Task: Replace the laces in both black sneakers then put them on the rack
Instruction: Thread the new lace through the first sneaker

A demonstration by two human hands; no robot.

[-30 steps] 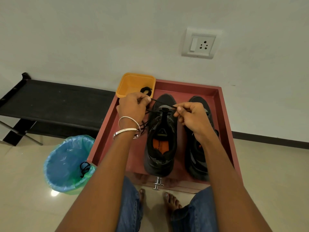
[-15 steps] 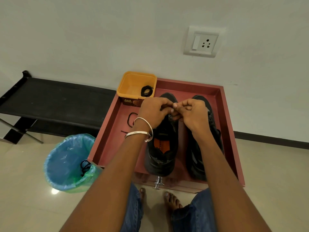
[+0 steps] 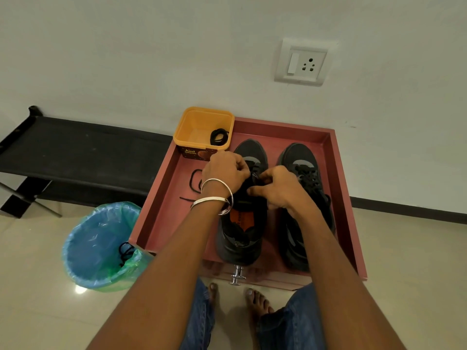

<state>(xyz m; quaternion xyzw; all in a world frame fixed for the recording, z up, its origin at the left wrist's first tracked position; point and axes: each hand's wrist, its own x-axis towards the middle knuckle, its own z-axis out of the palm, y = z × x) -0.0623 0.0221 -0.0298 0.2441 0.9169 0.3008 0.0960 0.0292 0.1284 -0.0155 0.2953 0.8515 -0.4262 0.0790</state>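
Both hands, left hand [image 3: 225, 170] and right hand [image 3: 276, 188], pinch the lace over the left sneaker [image 3: 241, 223]; a slipped pinch could unthread it.

My two black sneakers stand side by side, toes toward the wall: the left sneaker [image 3: 241, 231] half-laced, its lace [image 3: 195, 181] trailing loose beside it; the right sneaker [image 3: 307, 178] fully laced

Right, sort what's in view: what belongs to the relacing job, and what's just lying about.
Part of the job:
- left sneaker, both hands at its lacing
- right sneaker, already laced
- left hand
- right hand
- coiled lace in the yellow tub
- loose lace on the red tray
- black rack

Lying about:
- blue bin
- wall socket
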